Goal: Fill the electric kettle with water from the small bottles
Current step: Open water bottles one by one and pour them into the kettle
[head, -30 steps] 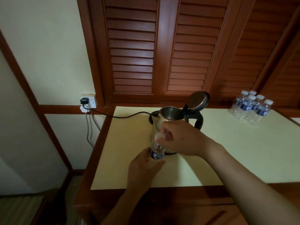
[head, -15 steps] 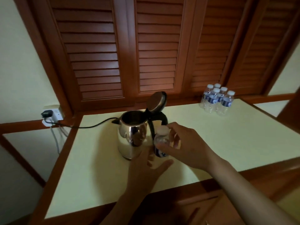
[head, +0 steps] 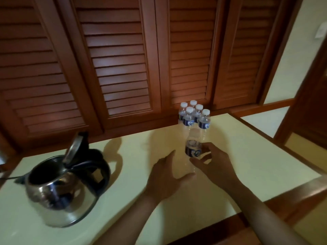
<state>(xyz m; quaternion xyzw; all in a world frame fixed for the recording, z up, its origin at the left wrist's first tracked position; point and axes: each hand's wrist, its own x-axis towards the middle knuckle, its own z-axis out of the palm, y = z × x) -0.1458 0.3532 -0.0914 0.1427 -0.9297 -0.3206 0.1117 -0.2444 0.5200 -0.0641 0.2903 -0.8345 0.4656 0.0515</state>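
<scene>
Kettle [head: 60, 190] at the counter's [head: 123, 218] left, steel, lid [head: 73, 147] swung up, black handle [head: 99, 174] turned toward the hands, cord [head: 8, 178] trailing off the left edge. Louvred doors [head: 123, 59] behind the counter. Five capped bottles [head: 193, 116] clustered by the back edge, near the doors, well apart from the kettle. Nothing between kettle and hands but bare counter. Bottle [head: 193, 152] upright in front of that cluster, uncapped, seemingly empty, though too blurred to be sure. Right hand [head: 217, 167] around it from the right: fingers [head: 210, 147] curled round the labelled body, thumb in front, gripping it. Hard to tell whether its base touches the counter. Left hand [head: 164, 179] just beside it on the left, fingers spread and loose, palm turned toward the bottle, holding nothing, apart from it.
</scene>
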